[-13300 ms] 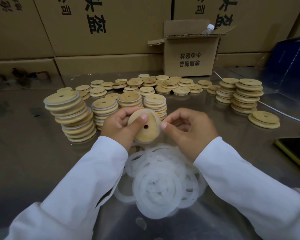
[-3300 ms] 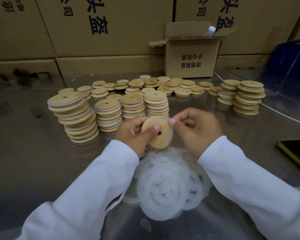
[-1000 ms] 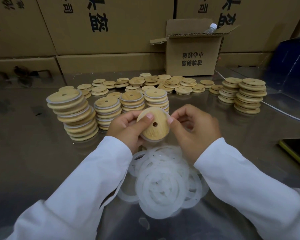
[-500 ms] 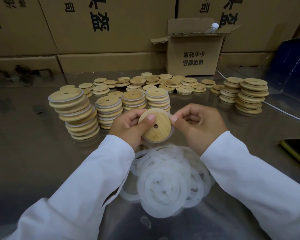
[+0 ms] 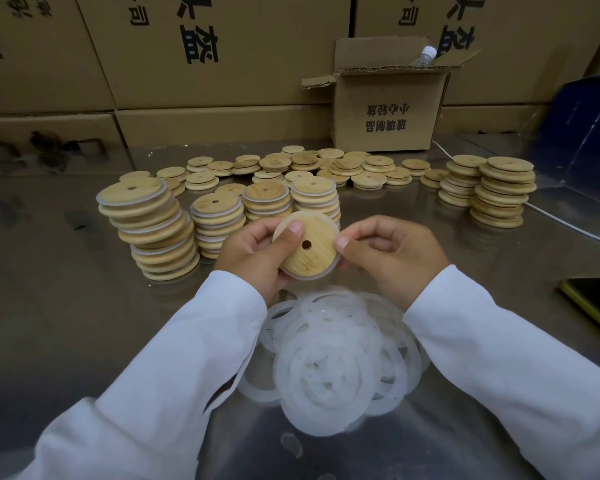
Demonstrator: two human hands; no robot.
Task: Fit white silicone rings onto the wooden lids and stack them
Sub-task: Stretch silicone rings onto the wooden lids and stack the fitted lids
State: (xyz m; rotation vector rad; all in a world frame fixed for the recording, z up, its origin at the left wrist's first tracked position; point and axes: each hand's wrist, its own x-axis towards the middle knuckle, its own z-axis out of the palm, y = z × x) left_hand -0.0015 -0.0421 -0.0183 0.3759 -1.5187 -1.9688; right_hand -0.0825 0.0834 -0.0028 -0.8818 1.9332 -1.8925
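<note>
Both of your hands are holding one wooden lid (image 5: 309,252) at the centre of the frame, tilted so that its face and small hole are turning toward you. Your left hand (image 5: 253,252) is gripping the lid's left edge, thumb lying across the face and fingers curled behind. Your right hand (image 5: 392,254) is pinching the right edge with the thumb tip, the other fingers curled. A white silicone ring (image 5: 309,278) is showing round the lid's rim.

Below your wrists, a pile of loose rings (image 5: 336,368) is lying on the bench (image 5: 56,306). Stacks of ringed lids (image 5: 149,226) are standing just behind your hands, left of centre. Stacks of bare lids (image 5: 499,192) are standing at the right, with scattered lids (image 5: 309,164) lying farther back between them.

In the upper right, an open cardboard box (image 5: 388,116) is sitting on the bench with a capped plastic bottle (image 5: 426,56) poking out of its top; its other contents are hidden.
</note>
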